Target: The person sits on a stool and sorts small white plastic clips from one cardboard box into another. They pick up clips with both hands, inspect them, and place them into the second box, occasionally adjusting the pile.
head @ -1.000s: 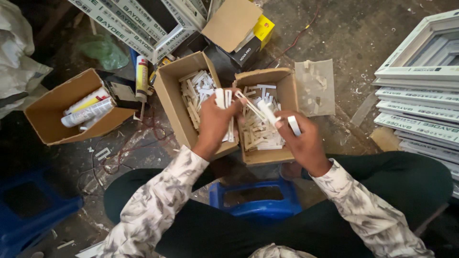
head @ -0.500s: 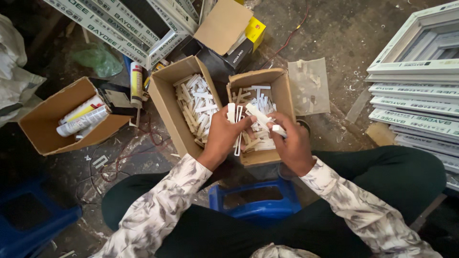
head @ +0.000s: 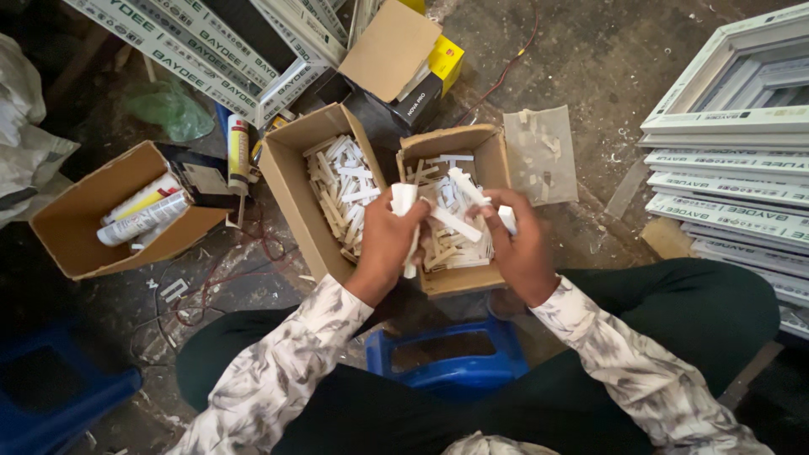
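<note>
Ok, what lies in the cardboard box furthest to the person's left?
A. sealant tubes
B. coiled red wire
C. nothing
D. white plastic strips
A: the leftmost cardboard box holds sealant tubes lying on their sides, while the white plastic strips fill the two boxes by the hands.

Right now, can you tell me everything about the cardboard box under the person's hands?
The right cardboard box is small, brown and open on top, its flaps standing up, edges worn. It sits on the dirty floor, beside a second open box of similar pieces. Inside lies a loose heap of short white and cream plastic strips. The left hand and right hand hover over it, each with a grip on white strips. A blue stool sits just below it.
</note>
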{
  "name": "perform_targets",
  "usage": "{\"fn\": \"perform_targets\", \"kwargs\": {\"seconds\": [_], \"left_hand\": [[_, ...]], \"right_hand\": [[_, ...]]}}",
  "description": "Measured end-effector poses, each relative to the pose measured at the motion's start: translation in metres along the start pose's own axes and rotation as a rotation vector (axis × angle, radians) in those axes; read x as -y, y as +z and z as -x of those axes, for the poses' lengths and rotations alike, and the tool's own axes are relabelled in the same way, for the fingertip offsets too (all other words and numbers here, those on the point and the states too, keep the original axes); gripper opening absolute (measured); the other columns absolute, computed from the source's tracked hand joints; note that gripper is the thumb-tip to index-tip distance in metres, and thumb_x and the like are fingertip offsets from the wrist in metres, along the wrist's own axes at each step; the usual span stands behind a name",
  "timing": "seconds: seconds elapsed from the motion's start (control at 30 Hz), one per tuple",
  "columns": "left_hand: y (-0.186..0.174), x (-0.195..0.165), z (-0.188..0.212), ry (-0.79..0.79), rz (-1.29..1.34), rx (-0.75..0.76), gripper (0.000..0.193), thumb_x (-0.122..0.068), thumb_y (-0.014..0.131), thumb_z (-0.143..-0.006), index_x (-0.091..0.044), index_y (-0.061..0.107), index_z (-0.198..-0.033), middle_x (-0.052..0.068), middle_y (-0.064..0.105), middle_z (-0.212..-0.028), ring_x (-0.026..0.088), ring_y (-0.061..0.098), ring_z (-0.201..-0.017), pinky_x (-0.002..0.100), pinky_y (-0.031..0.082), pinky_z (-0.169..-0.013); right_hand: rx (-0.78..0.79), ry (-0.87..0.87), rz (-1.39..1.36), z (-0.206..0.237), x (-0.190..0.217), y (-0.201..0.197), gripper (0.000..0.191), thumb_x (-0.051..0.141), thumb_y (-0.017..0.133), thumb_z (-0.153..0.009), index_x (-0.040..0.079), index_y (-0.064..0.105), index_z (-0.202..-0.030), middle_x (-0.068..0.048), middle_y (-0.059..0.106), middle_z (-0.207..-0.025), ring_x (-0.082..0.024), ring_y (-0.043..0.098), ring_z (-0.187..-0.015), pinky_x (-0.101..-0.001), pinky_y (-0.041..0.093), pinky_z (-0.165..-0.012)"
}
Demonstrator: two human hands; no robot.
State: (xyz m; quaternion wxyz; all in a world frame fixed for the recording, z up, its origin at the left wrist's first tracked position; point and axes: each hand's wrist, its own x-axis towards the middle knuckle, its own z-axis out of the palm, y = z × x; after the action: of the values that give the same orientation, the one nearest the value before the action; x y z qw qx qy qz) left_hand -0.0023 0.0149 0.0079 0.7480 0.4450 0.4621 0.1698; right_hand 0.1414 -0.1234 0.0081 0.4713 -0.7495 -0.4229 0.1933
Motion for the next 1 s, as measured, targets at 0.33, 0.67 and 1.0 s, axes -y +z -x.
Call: {"fn": "perform_targets", "kwargs": {"seconds": [0.33, 0.67, 1.0], "left_hand": [[-0.003, -0.008, 0.003, 0.028, 0.134, 0.073, 0.012, -0.004, 0.061, -0.091, 0.002, 0.063, -0.101, 0.010, 0.069, -0.080, 0.012, 0.056, -0.048, 0.027, 0.038, -0.031], [0.000, -0.006, 0.007, -0.016, 0.181, 0.141, 0.014, -0.002, 0.060, -0.089, 0.007, 0.066, -0.098, 0.012, 0.071, -0.082, 0.012, 0.055, -0.049, 0.027, 0.037, -0.031], [0.000, 0.012, 0.000, 0.026, 0.196, -0.034, 0.022, -0.010, 0.053, -0.097, 0.007, 0.062, -0.087, 0.014, 0.063, -0.066, 0.016, 0.057, -0.043, 0.031, 0.039, -0.032]], "right_hand": [[0.040, -0.157, 0.046, -0.002, 0.006, -0.008, 0.016, 0.012, 0.060, -0.107, 0.003, 0.059, -0.119, -0.010, 0.076, -0.115, -0.021, 0.073, -0.081, -0.0321, 0.056, -0.071], [0.065, 0.083, -0.210, 0.004, -0.039, 0.011, 0.022, 0.020, 0.062, -0.109, 0.000, 0.062, -0.117, -0.002, 0.066, -0.098, -0.011, 0.059, -0.088, -0.0278, 0.051, -0.078], [0.019, -0.271, 0.279, 0.009, -0.003, 0.002, 0.026, 0.006, 0.064, -0.094, 0.007, 0.066, -0.120, -0.016, 0.071, -0.090, -0.035, 0.070, -0.077, -0.0420, 0.054, -0.068]]}}
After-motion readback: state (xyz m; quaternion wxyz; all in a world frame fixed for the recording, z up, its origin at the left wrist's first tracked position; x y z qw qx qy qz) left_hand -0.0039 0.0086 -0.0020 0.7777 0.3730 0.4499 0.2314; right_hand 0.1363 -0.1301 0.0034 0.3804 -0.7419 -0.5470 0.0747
